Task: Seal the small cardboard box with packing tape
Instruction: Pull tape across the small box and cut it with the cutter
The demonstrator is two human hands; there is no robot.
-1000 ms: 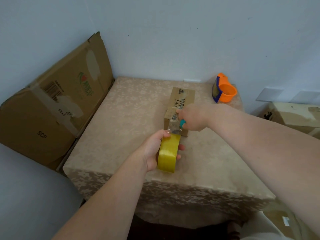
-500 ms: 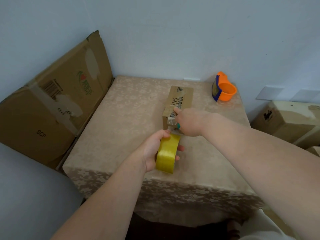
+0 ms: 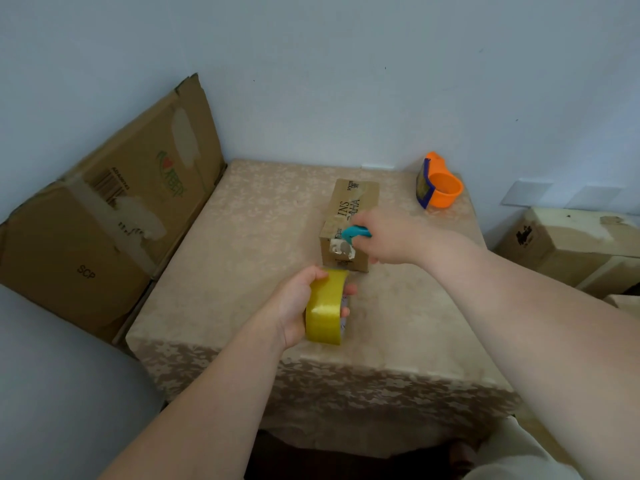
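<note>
box: small cardboard box (image 3: 349, 223), oblong, printed, clear tape on top, mid-desk (image 3: 242, 237)
left hand (image 3: 298, 306): fingers wrapped round glossy yellow tape roll (image 3: 325, 308)
right hand (image 3: 391, 239): fingers clamped on teal cutter (image 3: 355, 233) at box edge

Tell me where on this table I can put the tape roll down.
The table's left half, between the small box and the big leaning carton, is bare. Crowded around the box, both hands, and the orange dispenser.

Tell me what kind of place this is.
Probably a home packing corner: a cloth-covered table against a bare wall, a flattened carton leaning beside it, more cardboard boxes at right.
</note>
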